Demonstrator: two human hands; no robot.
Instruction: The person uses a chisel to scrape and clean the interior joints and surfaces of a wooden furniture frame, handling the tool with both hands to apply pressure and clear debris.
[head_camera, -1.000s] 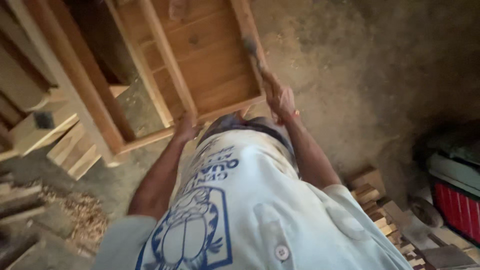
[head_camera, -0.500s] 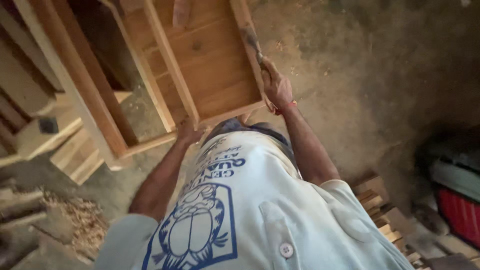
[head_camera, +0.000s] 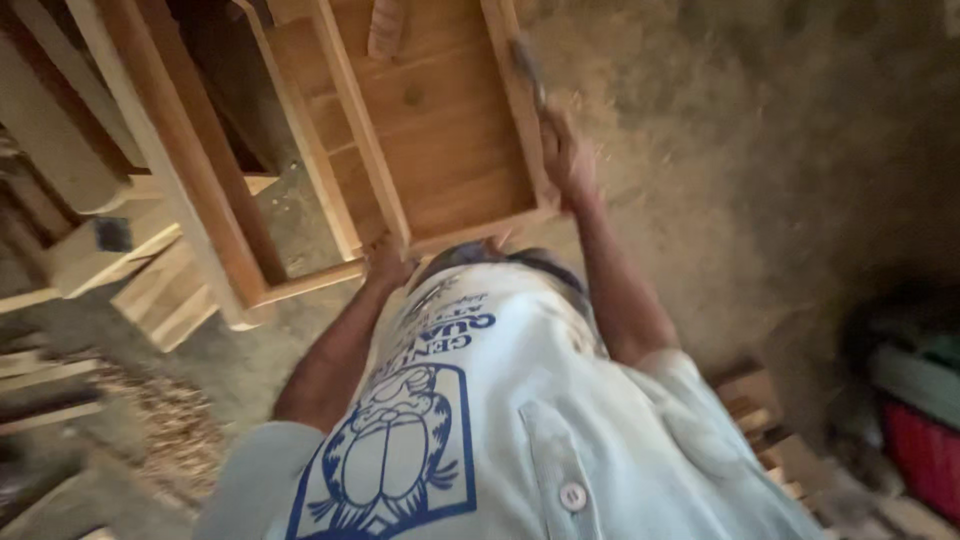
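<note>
A light wooden cabinet frame (head_camera: 440, 150) with a panel and rails lies tilted in front of me, above my white shirt with a blue print (head_camera: 480, 430). My left hand (head_camera: 385, 262) grips its near bottom edge at the corner of the middle rail. Higher up, my right hand (head_camera: 568, 160) is closed around the right side rail. A small dark thing (head_camera: 525, 62) sits on that rail just above the right hand; what it is cannot be told. A second, larger wooden frame (head_camera: 190, 170) stands against the first on the left.
Loose planks and offcuts (head_camera: 150, 290) are piled at the left, with wood shavings (head_camera: 170, 430) on the dirt floor (head_camera: 760, 170). Short wood blocks (head_camera: 765, 420) are stacked at the lower right, beside a red container (head_camera: 925, 455).
The frame's near edge has come closer to my body. My right hand has shifted a little further up the right rail. The left hand stays on the bottom edge.
</note>
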